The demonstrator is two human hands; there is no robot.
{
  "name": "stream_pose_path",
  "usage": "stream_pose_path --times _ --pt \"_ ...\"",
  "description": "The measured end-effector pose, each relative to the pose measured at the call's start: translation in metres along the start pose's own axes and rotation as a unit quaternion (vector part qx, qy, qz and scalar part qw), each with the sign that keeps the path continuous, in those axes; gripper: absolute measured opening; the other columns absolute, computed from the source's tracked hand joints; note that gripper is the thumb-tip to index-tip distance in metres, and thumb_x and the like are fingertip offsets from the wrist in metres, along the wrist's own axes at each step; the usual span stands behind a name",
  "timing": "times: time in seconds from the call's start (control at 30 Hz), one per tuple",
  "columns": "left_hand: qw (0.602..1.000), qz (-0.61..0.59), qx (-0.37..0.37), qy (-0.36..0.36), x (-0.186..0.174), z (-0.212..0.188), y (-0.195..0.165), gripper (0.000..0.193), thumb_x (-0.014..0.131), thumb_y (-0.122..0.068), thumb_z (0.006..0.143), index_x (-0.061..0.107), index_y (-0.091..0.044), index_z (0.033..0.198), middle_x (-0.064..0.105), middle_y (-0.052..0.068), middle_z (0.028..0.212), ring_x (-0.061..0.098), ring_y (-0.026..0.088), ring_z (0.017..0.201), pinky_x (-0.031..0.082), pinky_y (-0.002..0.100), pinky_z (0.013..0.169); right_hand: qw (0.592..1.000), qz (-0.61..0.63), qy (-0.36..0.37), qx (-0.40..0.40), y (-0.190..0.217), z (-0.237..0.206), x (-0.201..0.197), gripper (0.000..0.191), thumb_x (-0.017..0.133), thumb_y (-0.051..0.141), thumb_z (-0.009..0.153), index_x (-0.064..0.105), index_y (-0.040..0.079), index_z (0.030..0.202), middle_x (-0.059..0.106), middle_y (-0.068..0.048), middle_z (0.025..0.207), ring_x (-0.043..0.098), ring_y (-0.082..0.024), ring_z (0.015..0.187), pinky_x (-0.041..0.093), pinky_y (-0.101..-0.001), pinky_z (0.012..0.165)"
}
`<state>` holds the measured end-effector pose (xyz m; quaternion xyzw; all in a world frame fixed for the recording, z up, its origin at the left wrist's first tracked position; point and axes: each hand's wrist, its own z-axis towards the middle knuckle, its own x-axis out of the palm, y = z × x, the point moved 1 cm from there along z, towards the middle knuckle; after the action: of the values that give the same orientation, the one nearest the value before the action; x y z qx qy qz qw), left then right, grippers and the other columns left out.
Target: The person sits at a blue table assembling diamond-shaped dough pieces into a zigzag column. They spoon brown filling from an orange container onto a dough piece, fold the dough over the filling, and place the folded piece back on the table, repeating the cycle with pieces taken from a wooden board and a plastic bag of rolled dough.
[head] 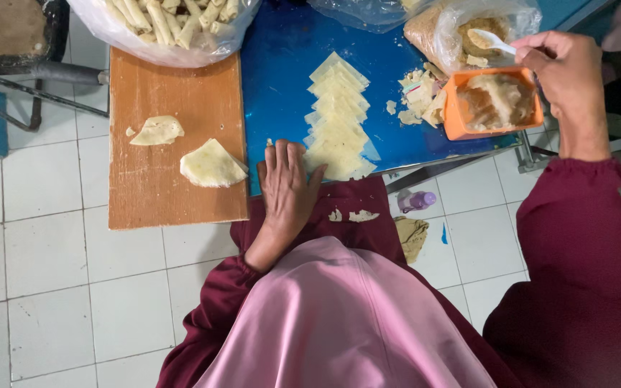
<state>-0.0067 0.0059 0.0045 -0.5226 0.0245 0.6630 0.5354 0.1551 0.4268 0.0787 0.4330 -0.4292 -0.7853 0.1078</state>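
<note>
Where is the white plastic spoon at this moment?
In the head view, the white plastic spoon is at the upper right, held by the right hand just above the orange container of filling, in front of a clear bag.

Spoon handle (492, 41) inside right hand (569, 75); bag of rolls (170, 25) cropped above; bag contents perhaps crumbs

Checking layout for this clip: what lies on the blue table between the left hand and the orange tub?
In the head view, between the left hand and the orange tub lies a row of overlapping pale wrappers, then a small heap of wrapper scraps.
</note>
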Motion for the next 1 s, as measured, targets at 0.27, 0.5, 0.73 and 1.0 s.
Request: stream_pose_path --times 0.27,0.5,0.73,1.0 --pt "0.999 -0.026 -0.016 -0.009 -0.007 -0.005 -0.008 0.05 0.082 -0.023 0.083 0.051 -0.007 0.119 0.05 0.012 0.112 0.049 0.034 0.106 0.039 0.047 0.086 0.994 -0.038 0.099 -0.019 0.09 -0.064 0.077 0.019 0.068 0.006 0.108 0.074 0.003 0.126 0.075 -0.006 0.101 0.064 -0.009 0.085 0.049 -0.0242 0.071" --pt "0.999 -0.031 -0.019 -0.014 -0.01 -0.006 -0.01 0.044 0.082 -0.022 0.082 0.05 -0.007 0.109 0.049 0.013 0.111 0.048 0.034 0.103 0.037 0.048 0.085 0.981 -0.094 0.122 -0.119 0.12 -0.113 0.155 0.011 0.074 0.011 0.097 0.076 0.008 0.107 0.074 -0.005 0.095 0.061 -0.018 0.08 0.047 -0.0335 0.07" --pt "0.999 -0.026 -0.018 -0.029 -0.007 -0.008 -0.017 0.038 0.078 -0.021 0.085 0.057 -0.007 0.113 0.051 0.01 0.11 0.049 0.031 0.103 0.037 0.045 0.086 0.937 -0.204 0.029 -0.281 0.116 -0.141 0.153 0.014 0.076 0.005 0.099 0.072 0.01 0.111 0.065 -0.002 0.101 0.057 -0.023 0.096 0.037 -0.0392 0.088" --pt "1.0 -0.024 -0.004 -0.008 -0.005 -0.01 -0.023 0.028 0.077 -0.024 0.087 0.061 -0.009 0.105 0.049 0.009 0.108 0.049 0.03 0.101 0.036 0.044 0.084 0.89 -0.292 -0.003 -0.35 0.09 -0.155 0.145 0.026 0.078 0.004 0.097 0.076 0.015 0.121 0.063 0.0 0.106 0.057 -0.02 0.099 0.031 -0.0398 0.095"
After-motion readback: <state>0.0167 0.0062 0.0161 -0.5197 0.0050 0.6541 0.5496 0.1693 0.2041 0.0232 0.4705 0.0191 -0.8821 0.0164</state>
